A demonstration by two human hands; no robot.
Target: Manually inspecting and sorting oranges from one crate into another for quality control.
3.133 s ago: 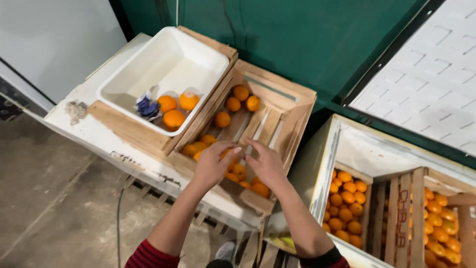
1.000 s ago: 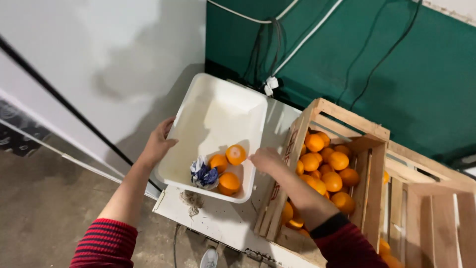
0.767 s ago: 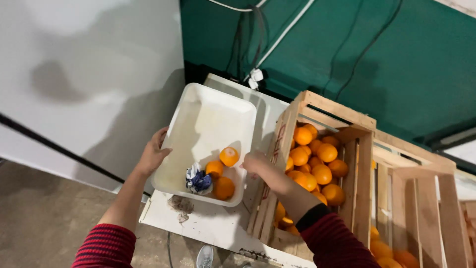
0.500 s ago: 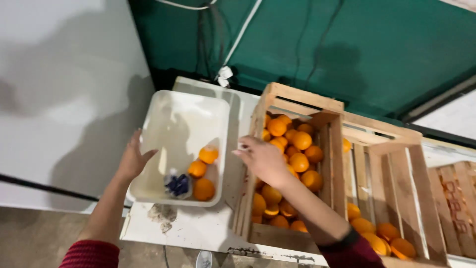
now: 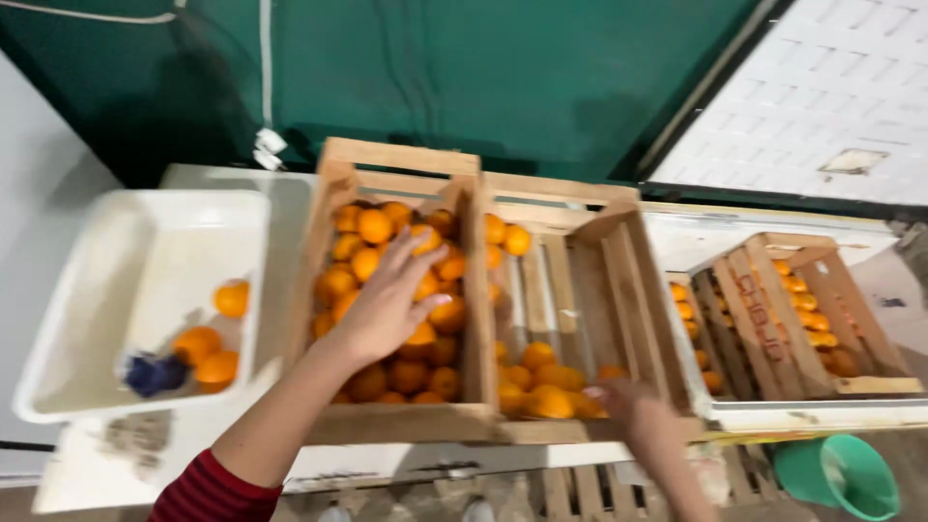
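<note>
1. Head view: left hand [image 5: 387, 304] lay flat, fingers spread, on the oranges [image 5: 372, 256] in the left crate [image 5: 396, 420]; palm down, not visibly closed on any fruit.
2. Right hand [image 5: 633, 406] was at the front edge of the middle crate [image 5: 580, 208], just beside its oranges [image 5: 541, 377]; blurred, so I could not tell whether it gripped anything.
3. Hands were well apart, one per crate.
4. Oranges: small, round, bright orange skin. Left crate piled full; middle crate mostly bare slats, with fruit only at the front and back ends.
5. White tub [image 5: 145, 280], left of the crates, held three oranges and a blue wad [image 5: 150, 372].
6. Third crate [image 5: 802, 319] stood at right and a green bucket [image 5: 836, 474] below it. Everything sat on a white table [image 5: 116, 474].
</note>
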